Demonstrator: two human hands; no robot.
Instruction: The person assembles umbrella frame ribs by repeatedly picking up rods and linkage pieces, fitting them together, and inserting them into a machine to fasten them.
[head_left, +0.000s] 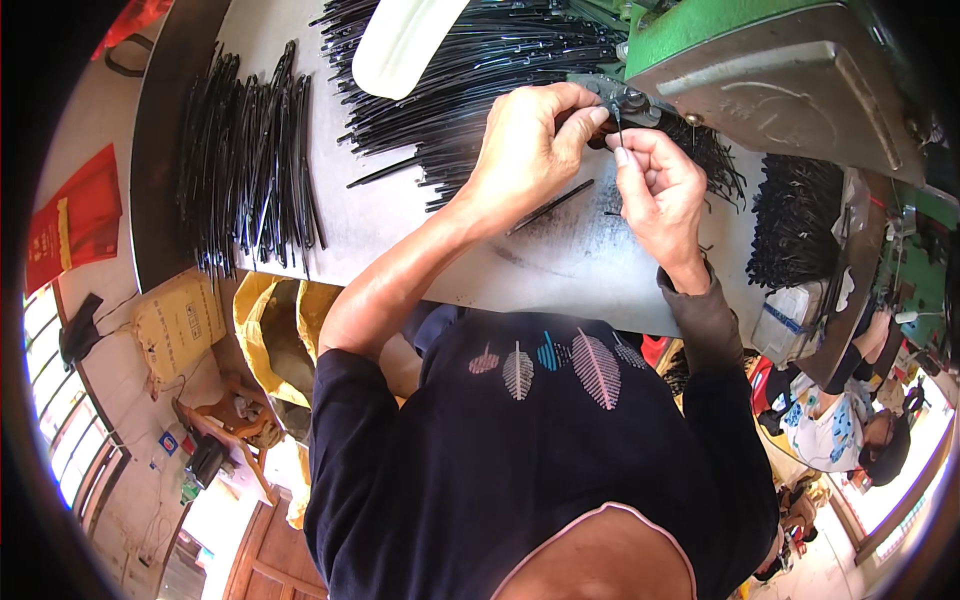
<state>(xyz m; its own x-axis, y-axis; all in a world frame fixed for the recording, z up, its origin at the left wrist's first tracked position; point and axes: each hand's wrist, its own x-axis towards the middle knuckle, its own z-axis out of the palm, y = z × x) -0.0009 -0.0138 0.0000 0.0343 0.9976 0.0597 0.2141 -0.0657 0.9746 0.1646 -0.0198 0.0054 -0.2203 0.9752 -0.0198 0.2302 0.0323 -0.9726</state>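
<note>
At the green machine [690, 45], both my hands are raised over the grey metal table [480, 270]. My left hand [530, 140] is closed, thumb and index fingertip pinched beside the machine's small metal tooling [632, 100]; what they grip is hidden. My right hand [662, 190] pinches a thin black strip [620, 130] between thumb and forefinger. The strip stands nearly upright, its upper end close to my left fingertips and the tooling. Behind my left hand spreads a big pile of long thin black strips [430, 95]. One loose strip [550, 207] lies between my forearms.
Another bundle of black strips [255, 165] lies at the table's left. At the right are a stack of black pieces with curled ends [795, 220] and a clear plastic box [790, 320]. A white curved piece [405, 50] overhangs the pile. Another person [830, 430] sits at the far right.
</note>
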